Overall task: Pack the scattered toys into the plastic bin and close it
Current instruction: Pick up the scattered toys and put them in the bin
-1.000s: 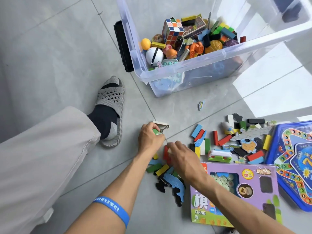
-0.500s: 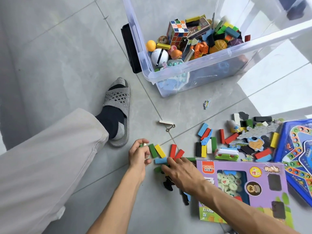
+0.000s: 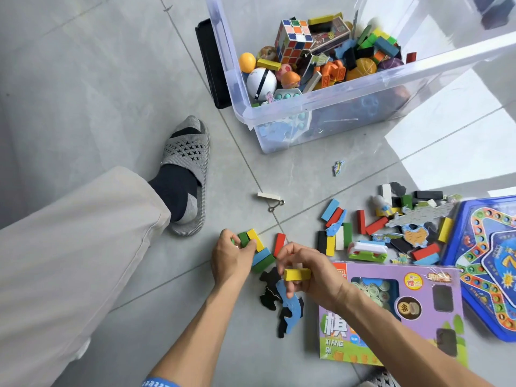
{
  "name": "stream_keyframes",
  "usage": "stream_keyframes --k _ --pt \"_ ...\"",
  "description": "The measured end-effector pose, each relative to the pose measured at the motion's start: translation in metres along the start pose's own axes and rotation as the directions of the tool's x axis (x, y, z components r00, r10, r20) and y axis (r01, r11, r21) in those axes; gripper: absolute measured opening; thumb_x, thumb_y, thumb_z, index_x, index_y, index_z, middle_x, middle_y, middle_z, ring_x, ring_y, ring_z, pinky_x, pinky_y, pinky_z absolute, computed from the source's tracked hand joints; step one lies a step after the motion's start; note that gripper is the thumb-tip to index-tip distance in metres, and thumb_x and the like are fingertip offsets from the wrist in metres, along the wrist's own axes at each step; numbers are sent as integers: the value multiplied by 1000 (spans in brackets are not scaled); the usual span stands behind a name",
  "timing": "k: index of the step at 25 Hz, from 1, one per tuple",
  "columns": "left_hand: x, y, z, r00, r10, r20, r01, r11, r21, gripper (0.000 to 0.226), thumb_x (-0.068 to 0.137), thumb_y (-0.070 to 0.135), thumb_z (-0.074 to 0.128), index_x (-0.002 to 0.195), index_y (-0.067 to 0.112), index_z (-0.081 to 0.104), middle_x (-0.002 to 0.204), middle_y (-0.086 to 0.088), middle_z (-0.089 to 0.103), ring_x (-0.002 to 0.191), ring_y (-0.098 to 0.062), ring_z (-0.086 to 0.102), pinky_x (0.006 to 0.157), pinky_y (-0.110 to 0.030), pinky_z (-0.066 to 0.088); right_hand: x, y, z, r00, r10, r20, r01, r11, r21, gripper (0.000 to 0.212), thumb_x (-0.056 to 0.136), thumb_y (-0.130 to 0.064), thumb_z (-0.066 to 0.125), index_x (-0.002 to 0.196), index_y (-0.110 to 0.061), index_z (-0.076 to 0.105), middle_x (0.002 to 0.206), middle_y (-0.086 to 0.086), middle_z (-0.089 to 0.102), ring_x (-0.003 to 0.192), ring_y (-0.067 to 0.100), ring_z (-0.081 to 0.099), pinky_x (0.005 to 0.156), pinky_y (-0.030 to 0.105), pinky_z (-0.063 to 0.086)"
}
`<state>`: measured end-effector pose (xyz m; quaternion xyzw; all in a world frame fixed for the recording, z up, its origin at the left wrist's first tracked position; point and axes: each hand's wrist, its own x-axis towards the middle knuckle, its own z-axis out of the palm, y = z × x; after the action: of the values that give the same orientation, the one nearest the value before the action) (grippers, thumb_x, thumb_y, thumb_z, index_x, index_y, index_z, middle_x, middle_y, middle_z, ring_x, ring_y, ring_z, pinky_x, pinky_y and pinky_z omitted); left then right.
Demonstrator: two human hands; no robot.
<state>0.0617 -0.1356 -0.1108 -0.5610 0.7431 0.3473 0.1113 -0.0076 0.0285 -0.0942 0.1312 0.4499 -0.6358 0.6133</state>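
Toys lie scattered on the floor (image 3: pixel 111 79) in front of the plastic bin (image 3: pixel 315 107), which stands open and part filled. Your left hand (image 3: pixel 229 259) curls its grip round a green block (image 3: pixel 243 239) beside a yellow one; your right hand (image 3: pixel 310 270) pinches a yellow block (image 3: pixel 296 274) just above the black and blue puzzle pieces (image 3: pixel 282 303). These blocks look light, stiff and smooth, so take them across their long sides, several at once. The thin puzzle pieces probably bend; slide fingertips under an edge.
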Motion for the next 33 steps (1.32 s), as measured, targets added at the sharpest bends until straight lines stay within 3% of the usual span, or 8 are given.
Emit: stream_keyframes --k 4,6,10,14,17,23,28,33 --pt "1 5 3 990 115 76 -121 989 79 29 74 17 68 97 21 52 89 2 61 89 -28 62 72 -34 45 -3 -13 -2 998 -9 62 13 998 -65 14 83 -8 71 96 -9 64 82 18 66 44 18 51 47 26 49" --pt "0 8 3 980 148 131 -167 975 148 45 71 17 69 109 26 47 102 2 59 96 -27 60 75 -33 45 1 -16 -7 989 -129 -78 85 902 -423 9 85 -7 70 88 -11 63 75 7 68 51 13 52 50 25 45" --pt "-9 10 8 952 263 154 -302 887 350 50 75 31 72 112 29 39 108 -2 56 95 -28 60 72 -35 46 16 -18 -20 907 -403 123 64 -156 -986 13 86 -21 57 99 -22 57 84 0 61 73 25 60 60 39 49" --pt "-8 10 8 948 273 164 -310 906 287 35 76 16 64 105 22 46 100 -2 64 94 -30 61 73 -35 46 30 1 -15 866 -342 364 133 -545 -828 20 86 -22 66 101 -15 55 88 5 56 65 27 57 46 37 42" --pt "0 4 1 990 -2 141 10 999 -52 9 75 19 59 83 15 56 74 -3 59 66 -27 62 65 -38 57 33 11 -19 842 -417 343 64 -553 -831 29 77 -23 78 89 -16 52 78 3 54 53 24 54 37 33 38" --pt "-13 -6 -8 871 -174 459 421 747 -515 16 84 -1 58 77 13 53 57 -10 55 41 -18 51 37 -20 42 27 8 -18 828 -443 344 85 -506 -858 21 77 -17 77 80 -11 57 75 7 53 54 27 53 39 32 33" --pt "-15 -12 -1 959 11 284 39 984 -171 11 84 9 64 87 18 59 68 -5 65 49 -16 53 48 -26 39 26 -3 -25 832 -506 228 44 -349 -936 14 87 -16 63 87 -9 51 80 11 54 62 33 57 43 38 39" --pt "-27 -11 12 878 338 339 -442 845 302 41 71 38 76 105 28 57 103 7 55 91 -17 59 77 -30 46 18 -21 -20 834 -534 140 -14 -275 -961 24 83 -12 52 107 -12 49 83 7 59 67 32 59 47 34 36"
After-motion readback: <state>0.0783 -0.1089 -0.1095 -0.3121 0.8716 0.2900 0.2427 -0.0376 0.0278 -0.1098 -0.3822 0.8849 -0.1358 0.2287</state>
